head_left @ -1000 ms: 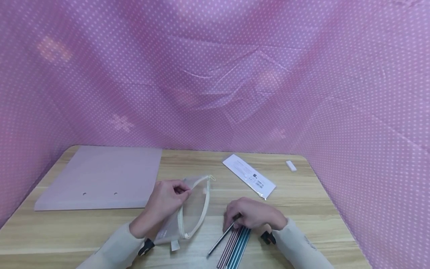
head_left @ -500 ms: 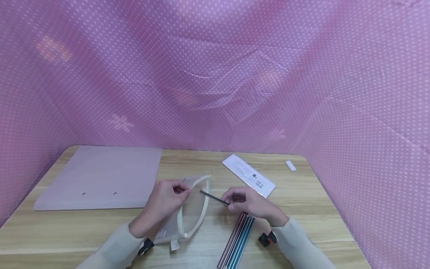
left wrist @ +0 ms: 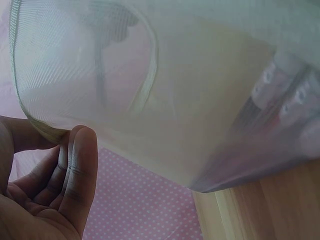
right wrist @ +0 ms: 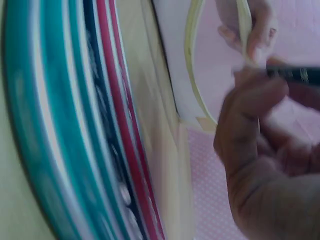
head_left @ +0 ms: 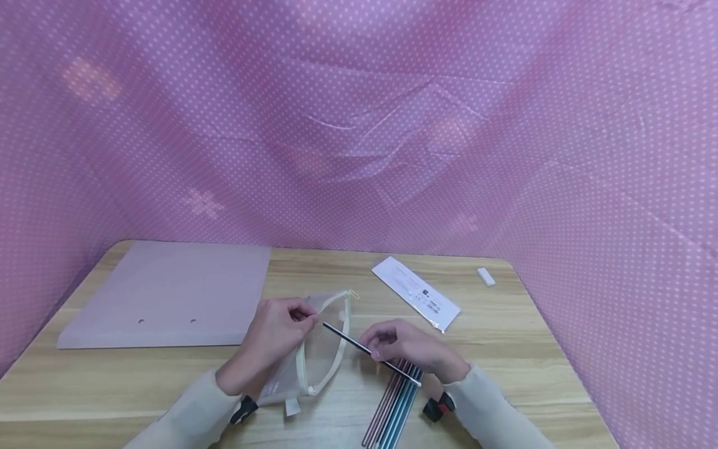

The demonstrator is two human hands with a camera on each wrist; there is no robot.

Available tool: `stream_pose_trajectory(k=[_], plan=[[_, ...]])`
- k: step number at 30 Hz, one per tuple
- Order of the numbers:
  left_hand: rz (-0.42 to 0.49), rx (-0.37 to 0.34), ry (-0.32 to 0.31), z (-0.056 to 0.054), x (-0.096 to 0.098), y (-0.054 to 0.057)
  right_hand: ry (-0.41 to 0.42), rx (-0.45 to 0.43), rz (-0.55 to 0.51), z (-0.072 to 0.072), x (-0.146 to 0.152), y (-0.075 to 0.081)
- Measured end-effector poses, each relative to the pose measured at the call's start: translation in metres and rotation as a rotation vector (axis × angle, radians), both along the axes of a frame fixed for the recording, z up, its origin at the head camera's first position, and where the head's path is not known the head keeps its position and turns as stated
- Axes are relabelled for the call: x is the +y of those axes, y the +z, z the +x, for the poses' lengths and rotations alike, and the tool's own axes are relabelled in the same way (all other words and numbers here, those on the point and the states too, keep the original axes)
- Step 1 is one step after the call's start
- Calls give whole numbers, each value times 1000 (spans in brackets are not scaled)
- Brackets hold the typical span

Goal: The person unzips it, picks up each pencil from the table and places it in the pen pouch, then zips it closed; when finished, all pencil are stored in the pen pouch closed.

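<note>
My left hand pinches the edge of a sheer mesh zip pouch, whose zipped mouth gapes toward the right. Through the mesh in the left wrist view, a few pale-ended, pen-like items show blurred inside. With thumb and fingertips, my right hand pinches a dark pencil. Its far end overlaps the pouch mouth in the head view; the other end crosses above a row of pencils. These pencils, pink, dark and teal, lie side by side on the table below the right hand.
A pale pink folder with two holes lies at the left, close to the pouch. Behind the right hand is a white packet with printing. A small white eraser-like block lies at the back right. Pink dotted cloth hangs around the table.
My right hand has lifted the dark pencil off the row and turned it toward the pouch mouth, its end now nearer the left hand. The left hand and pouch have stayed nearly still.
</note>
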State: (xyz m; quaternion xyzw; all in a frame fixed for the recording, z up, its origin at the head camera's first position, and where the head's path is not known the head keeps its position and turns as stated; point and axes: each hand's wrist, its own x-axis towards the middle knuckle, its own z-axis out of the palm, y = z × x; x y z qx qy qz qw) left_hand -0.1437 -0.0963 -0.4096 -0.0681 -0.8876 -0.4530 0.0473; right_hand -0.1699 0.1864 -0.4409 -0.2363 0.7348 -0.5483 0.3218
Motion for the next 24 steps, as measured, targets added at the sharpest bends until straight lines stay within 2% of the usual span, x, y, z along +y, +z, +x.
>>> stream_pose_trajectory(k=[5, 8, 16, 24], plan=[[3, -6, -1, 1, -1, 1, -205, -182, -112, 3, -15, -4], [2, -1, -1, 0, -1, 2, -284, -237, -174, 6, -23, -4], [-19, 79, 8, 0, -1, 0, -360, -283, -272, 13, -43, -6], [-17, 62, 4, 1, 1, -1, -428, -312, -317, 17, -66, -6]])
